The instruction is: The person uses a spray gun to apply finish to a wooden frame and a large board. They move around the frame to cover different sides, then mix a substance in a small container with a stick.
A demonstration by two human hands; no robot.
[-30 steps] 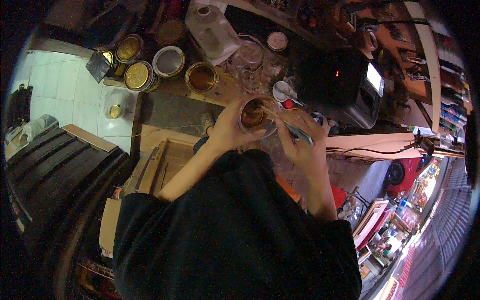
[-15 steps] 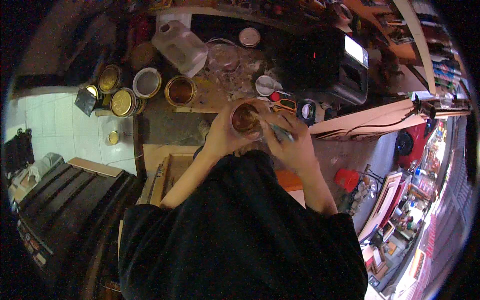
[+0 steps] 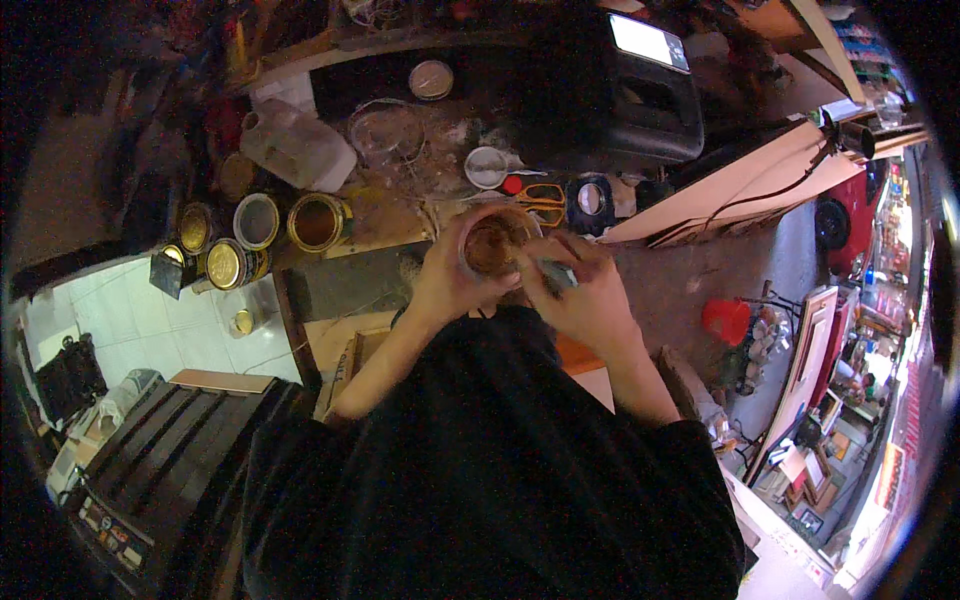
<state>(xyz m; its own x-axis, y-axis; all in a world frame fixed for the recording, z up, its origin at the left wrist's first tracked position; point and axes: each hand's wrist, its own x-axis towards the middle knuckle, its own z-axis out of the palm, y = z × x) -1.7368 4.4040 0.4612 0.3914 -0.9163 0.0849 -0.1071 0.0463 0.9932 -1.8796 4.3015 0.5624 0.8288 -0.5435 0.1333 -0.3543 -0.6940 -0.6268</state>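
Note:
My left hand (image 3: 446, 272) is wrapped round a clear cup (image 3: 492, 209) with brown liquid in it, held up in front of my chest. Closed round a slim greyish tool (image 3: 560, 275), my right hand (image 3: 588, 300) is at the cup's right side. The tool slants toward the cup's mouth; its working end is blurred, so its kind cannot be told. Beyond the hands on the bench, an open can of brown liquid (image 3: 318, 222) stands left of the cup. Orange-handled scissors (image 3: 543, 203) lie just past my right hand.
Several paint cans (image 3: 226, 264) crowd the bench's left end beside a translucent jug (image 3: 300, 150). A small white tub (image 3: 486, 168), a tape roll (image 3: 591, 198) and a black machine (image 3: 655, 110) stand farther back. A wooden board (image 3: 740, 185) leans at the right; a red bucket (image 3: 726, 321) is lower down.
The view has turned, so the bench things sit farther left. My left hand still holds the cup, and my right hand with the tool has shifted slightly against it.

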